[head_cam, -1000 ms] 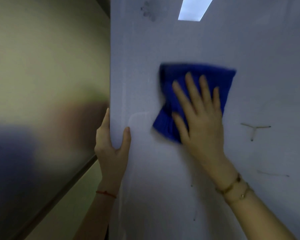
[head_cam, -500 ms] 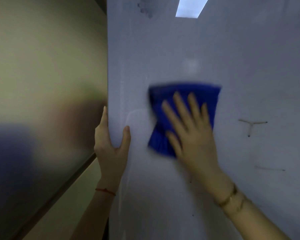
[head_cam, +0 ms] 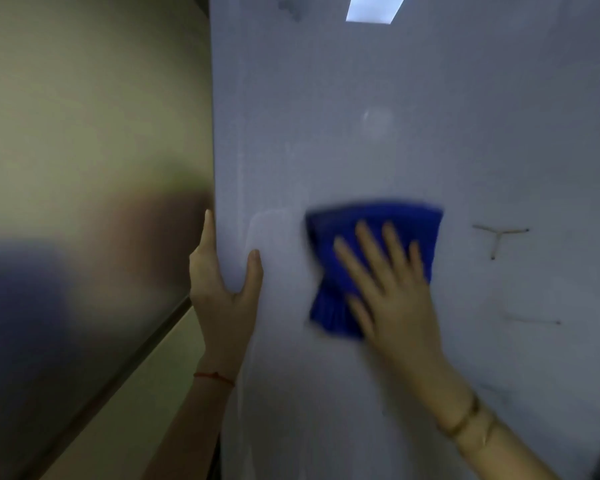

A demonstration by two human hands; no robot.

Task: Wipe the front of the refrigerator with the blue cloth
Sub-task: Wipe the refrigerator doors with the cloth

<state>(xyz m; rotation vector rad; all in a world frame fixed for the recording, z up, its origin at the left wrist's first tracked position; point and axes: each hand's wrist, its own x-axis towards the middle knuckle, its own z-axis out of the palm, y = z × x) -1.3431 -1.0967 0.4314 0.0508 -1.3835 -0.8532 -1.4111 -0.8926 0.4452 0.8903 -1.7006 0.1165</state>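
Observation:
The refrigerator front [head_cam: 430, 133] is a pale grey glossy panel filling the right two thirds of the view. The blue cloth [head_cam: 340, 244] is pressed flat against it at mid height. My right hand [head_cam: 392, 299] lies on the cloth with its fingers spread, covering the cloth's lower right part. My left hand [head_cam: 222, 289] grips the panel's left edge, thumb on the front, fingers wrapped behind the edge. Both hands and the cloth are blurred by motion.
Thin brown marks [head_cam: 497, 237] and a faint line [head_cam: 530, 320] sit on the panel right of the cloth. A dark smudge [head_cam: 288, 6] and a ceiling light's reflection [head_cam: 373, 8] show near the top. A beige wall [head_cam: 84, 133] is at the left.
My right hand has slid the blue cloth down the panel, from upper middle to mid height. My left hand has kept its grip on the left edge.

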